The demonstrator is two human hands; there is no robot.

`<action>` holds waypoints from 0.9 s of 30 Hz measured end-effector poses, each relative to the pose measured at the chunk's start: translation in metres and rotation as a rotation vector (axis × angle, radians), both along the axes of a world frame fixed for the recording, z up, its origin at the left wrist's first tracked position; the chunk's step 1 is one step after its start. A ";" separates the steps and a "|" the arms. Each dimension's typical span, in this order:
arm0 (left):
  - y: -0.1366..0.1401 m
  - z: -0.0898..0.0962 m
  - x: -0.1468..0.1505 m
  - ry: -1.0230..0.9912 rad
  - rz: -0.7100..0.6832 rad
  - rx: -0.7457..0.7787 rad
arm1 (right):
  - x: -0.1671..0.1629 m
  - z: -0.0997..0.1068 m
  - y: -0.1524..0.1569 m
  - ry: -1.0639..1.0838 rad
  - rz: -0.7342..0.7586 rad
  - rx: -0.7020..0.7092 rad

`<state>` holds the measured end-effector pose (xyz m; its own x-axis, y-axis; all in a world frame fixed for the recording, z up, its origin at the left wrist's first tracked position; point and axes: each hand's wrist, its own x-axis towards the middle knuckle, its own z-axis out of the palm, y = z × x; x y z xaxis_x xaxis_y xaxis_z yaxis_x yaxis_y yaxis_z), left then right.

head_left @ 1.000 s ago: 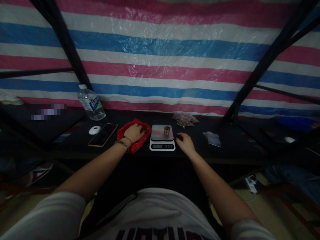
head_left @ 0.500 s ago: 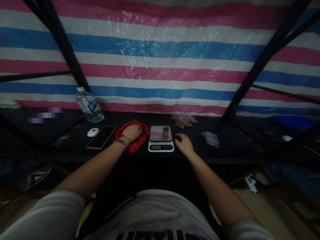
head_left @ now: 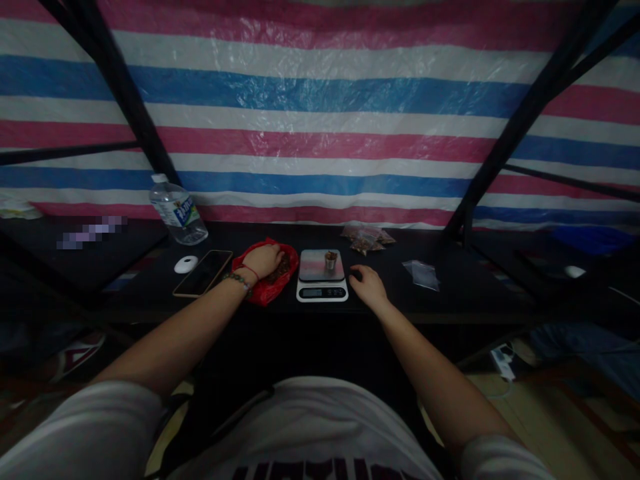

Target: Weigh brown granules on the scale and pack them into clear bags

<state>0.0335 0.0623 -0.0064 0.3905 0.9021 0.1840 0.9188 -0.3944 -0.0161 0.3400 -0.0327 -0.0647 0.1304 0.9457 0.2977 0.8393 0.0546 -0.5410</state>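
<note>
My left hand (head_left: 263, 261) lies palm down inside a red plastic bag (head_left: 273, 292). Loose brown bits (head_left: 281, 269) fill the bag, and my fingertips are hidden among them. To its right stands a white digital kitchen scale (head_left: 306, 297) with a metal-coloured plate. On that plate is a small metal cup (head_left: 331, 265) with brown material showing at its top. My right hand (head_left: 367, 285) rests on the black table close to the scale's right side. Its fingers are loosely bent, with a gap between thumb and forefinger and nothing seen in them.
Small filled clear bags (head_left: 367, 241) lie behind the scale, and flat clear zip bags (head_left: 425, 276) lie at the right. Left of the red bag are a phone (head_left: 204, 273), a white oval object (head_left: 186, 265) and a plastic bottle (head_left: 180, 213). Striped sheeting (head_left: 320, 140) hangs behind.
My left hand has shifted slightly left and back in the red bag, so more brown bits show beside it. My right hand, the scale and the cup stay put.
</note>
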 end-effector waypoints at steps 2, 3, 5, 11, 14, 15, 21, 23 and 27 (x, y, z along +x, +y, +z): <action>0.001 0.001 -0.001 0.006 -0.016 0.003 | 0.000 0.000 0.000 0.004 -0.001 -0.001; 0.001 0.001 -0.001 0.009 -0.020 -0.001 | 0.000 0.000 0.000 0.007 -0.001 0.000; 0.002 0.002 -0.002 0.012 -0.020 -0.019 | 0.000 0.000 0.000 0.011 0.001 0.004; 0.001 0.009 -0.001 -0.063 0.025 -0.054 | 0.001 0.001 0.000 0.013 0.009 0.011; -0.001 0.015 0.006 -0.178 0.051 -0.037 | 0.000 0.000 0.000 0.015 0.010 0.015; -0.001 0.017 0.010 -0.233 0.044 -0.029 | 0.000 0.000 0.000 0.014 0.010 0.016; -0.003 0.018 0.068 -0.631 0.006 -0.006 | 0.001 0.000 0.001 0.008 0.013 0.016; -0.002 0.012 0.089 -0.705 0.029 -0.039 | 0.001 -0.001 0.001 0.014 0.017 0.022; 0.002 -0.003 0.112 -0.742 0.041 -0.072 | 0.002 -0.002 0.002 0.018 0.013 0.028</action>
